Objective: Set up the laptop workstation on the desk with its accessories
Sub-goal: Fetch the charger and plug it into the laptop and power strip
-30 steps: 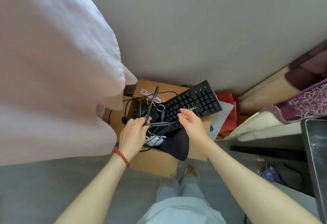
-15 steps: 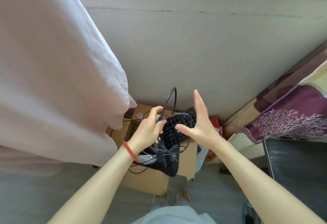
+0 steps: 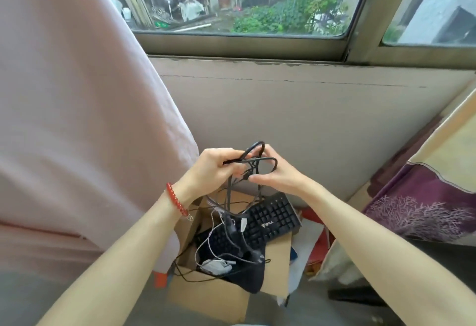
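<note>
My left hand (image 3: 215, 168) and my right hand (image 3: 277, 175) are raised together above an open cardboard box (image 3: 206, 292). Both grip a tangle of black cables (image 3: 253, 162), whose loops stick up between the fingers while strands hang down into the box. A black keyboard (image 3: 270, 218) lies slanted across the box's top. Below it are a black mouse pad (image 3: 251, 271), a white mouse (image 3: 216, 266) and a thin white cord (image 3: 208, 238).
A large pink curtain (image 3: 85, 119) hangs at the left, close to my left arm. A grey wall and window lie ahead. Purple patterned bedding (image 3: 422, 207) is at the right. Red and white bags (image 3: 314, 246) sit beside the box on the grey floor.
Both hands rose from the box; my right hand, open half a second ago, now holds the cable bundle with the left. The view tilted up, revealing the window.
</note>
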`<move>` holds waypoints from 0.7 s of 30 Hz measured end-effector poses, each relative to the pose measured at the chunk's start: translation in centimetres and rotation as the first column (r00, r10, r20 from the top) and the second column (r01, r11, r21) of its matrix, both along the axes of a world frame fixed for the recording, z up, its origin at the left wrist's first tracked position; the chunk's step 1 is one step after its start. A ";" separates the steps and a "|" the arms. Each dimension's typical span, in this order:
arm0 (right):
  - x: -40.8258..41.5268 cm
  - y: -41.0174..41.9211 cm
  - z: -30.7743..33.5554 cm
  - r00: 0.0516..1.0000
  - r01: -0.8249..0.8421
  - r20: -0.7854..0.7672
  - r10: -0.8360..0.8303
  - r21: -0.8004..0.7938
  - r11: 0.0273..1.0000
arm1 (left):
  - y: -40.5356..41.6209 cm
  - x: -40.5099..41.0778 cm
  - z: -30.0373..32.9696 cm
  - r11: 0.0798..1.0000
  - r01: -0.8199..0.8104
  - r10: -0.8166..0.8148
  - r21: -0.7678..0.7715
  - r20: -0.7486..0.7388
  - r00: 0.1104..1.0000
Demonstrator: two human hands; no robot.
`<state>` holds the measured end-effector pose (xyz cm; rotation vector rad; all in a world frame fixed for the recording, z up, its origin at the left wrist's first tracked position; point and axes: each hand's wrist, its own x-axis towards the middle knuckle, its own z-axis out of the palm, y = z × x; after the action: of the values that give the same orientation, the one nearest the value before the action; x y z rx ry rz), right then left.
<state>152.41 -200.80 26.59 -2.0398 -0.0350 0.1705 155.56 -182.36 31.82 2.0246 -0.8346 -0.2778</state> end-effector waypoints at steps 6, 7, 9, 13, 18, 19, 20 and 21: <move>-0.8 2.0 0.2 0.997 0.061 -0.048 -0.053 0.170 0.984 | 0.1 0.5 0.6 0.998 -0.052 0.056 -0.032 0.142 0.988; -0.9 2.0 0.6 0.995 0.102 -0.034 -0.098 0.166 0.981 | 0.1 0.8 0.6 0.993 -0.101 0.109 -0.061 0.135 0.985; -1.0 1.7 1.9 0.985 0.165 0.016 -0.172 0.213 0.963 | 0.1 1.3 0.6 0.969 -0.216 0.226 -0.122 0.076 0.971; -1.2 0.2 3.0 0.977 0.198 0.072 -0.202 0.063 0.978 | -0.7 1.5 0.3 0.950 -0.268 0.269 -0.159 -0.015 0.963; -2.2 -0.9 2.7 0.945 0.312 0.133 -0.298 -0.098 0.945 | -1.3 1.2 -0.7 0.976 -0.192 0.183 -0.104 -0.092 0.979; -2.2 -0.9 3.3 0.937 0.327 0.153 -0.314 -0.063 0.943 | -1.2 1.3 -0.8 0.977 -0.186 0.177 -0.105 -0.090 0.980; -2.2 -0.8 4.0 0.932 0.329 0.161 -0.323 -0.007 0.944 | -1.1 1.4 -0.9 0.977 -0.185 0.176 -0.107 -0.085 0.981; -2.1 -0.6 4.8 0.932 0.321 0.166 -0.323 0.038 0.946 | -1.0 1.4 -1.0 0.976 -0.184 0.175 -0.116 -0.081 0.981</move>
<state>150.30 -201.40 31.35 -2.0133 0.1917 -0.2102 156.97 -183.39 30.83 1.9472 -0.6053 -0.1895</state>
